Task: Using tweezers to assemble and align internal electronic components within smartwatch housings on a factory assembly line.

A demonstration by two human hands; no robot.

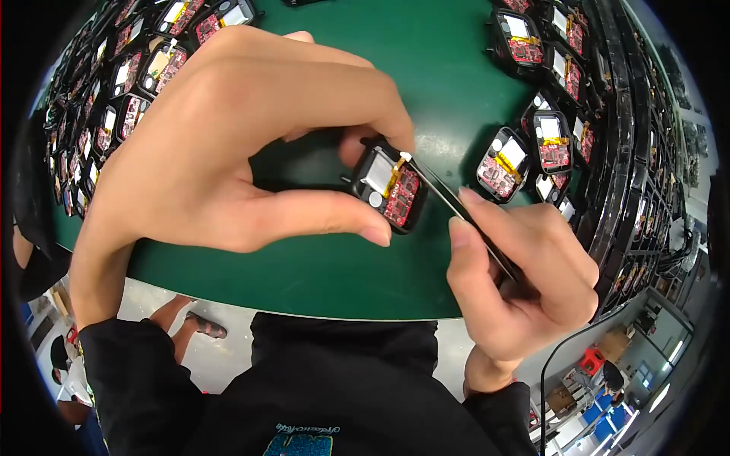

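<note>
A smooth, dark green tabletop (pixel 342 285) with a thin pale front edge carries small black-cased devices, their open faces showing red circuit boards, silvery rectangular parts and yellow strips. Many of these crowd together on the left, one open black-cased device (pixel 133 118) among them. On the right, a rounded black-framed device (pixel 503 163) lies just beside a squarer black-framed device (pixel 552 142), which overlaps others. A dark object (pixel 303 2), mostly cut off, lies at the far edge of view.
</note>
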